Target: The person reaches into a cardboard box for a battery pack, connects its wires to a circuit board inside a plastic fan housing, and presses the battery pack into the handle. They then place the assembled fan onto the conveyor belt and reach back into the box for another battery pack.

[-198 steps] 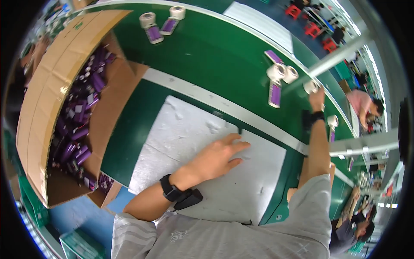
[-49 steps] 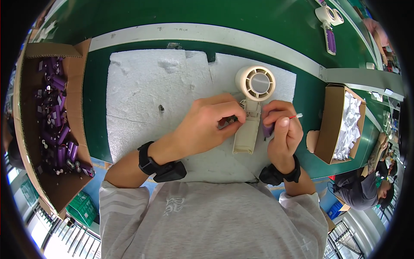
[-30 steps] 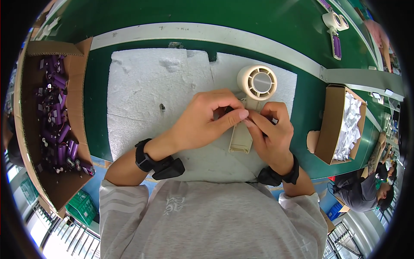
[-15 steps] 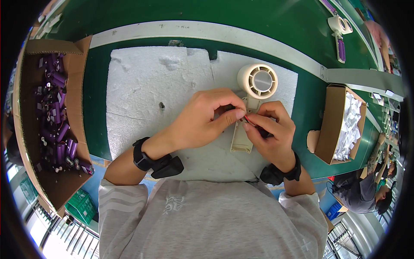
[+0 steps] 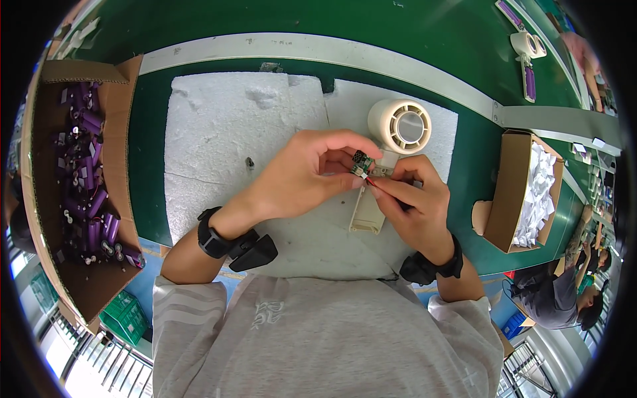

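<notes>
My left hand [image 5: 307, 174] pinches a small green circuit board [image 5: 361, 163] between thumb and fingers. Beside it my right hand [image 5: 417, 197] is closed on thin red and dark wires [image 5: 373, 183], whose end meets the board's lower edge at a small white connector; whether it is fully seated I cannot tell. Under both hands lies a cream handheld fan [image 5: 400, 126], its round slotted head pointing away from me and its handle [image 5: 367, 213] a hollow, uncovered shell. My fingers hide part of the handle.
White foam sheets [image 5: 219, 132] cover the work spot. To the left stands a cardboard box [image 5: 99, 292] of purple battery cells; to the right, a box [image 5: 497, 192] of white pieces. A metal rail [image 5: 298, 46] runs behind. Fan parts [image 5: 524, 45] lie far right, with a person [image 5: 551, 295] beyond.
The circuit board has come into view as my left hand turned and its fingers spread a little. The fan's head has shifted slightly right, and the far-right fan parts have slid a bit nearer.
</notes>
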The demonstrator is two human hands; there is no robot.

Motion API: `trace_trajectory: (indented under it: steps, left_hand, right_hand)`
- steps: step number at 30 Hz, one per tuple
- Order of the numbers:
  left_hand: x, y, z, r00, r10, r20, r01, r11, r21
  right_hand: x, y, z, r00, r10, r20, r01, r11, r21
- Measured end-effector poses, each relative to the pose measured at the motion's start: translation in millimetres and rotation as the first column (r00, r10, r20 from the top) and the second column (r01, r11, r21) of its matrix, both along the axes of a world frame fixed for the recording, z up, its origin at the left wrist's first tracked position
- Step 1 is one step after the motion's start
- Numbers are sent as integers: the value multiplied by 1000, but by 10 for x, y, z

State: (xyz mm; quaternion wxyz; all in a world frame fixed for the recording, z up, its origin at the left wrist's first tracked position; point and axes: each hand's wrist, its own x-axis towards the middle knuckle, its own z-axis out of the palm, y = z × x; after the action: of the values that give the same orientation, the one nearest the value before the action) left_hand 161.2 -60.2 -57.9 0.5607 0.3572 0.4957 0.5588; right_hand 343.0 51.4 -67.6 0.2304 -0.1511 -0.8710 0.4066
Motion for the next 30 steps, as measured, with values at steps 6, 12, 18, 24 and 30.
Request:
trace_trajectory:
  steps: [6,12,18,24,30]
  left_hand:
    - [-14,3,13,1000,-20,-16,20,1000,-9]
    - [-32,-5,-8,1000,-8,-22,7,999,-37]
    - [-7,-1,30,998,35,-51,-36,999,-20]
    - [-2,0,-13,985,37,-171,-27,998,61]
    - [54,4,-25,961,88,-262,-57,991,124]
  right_hand:
    - [0,2,-2,1000,-6,6,6,1000,-4]
    - [-5,-1,18,1000,-11,3,11,1000,2]
    - [-5,-2,14,1000,-27,5,27,1000,-6]
    - [-3,-1,22,999,-35,1,35,999,-12]
    - [14,8,2,999,-11,-32,12,1000,22]
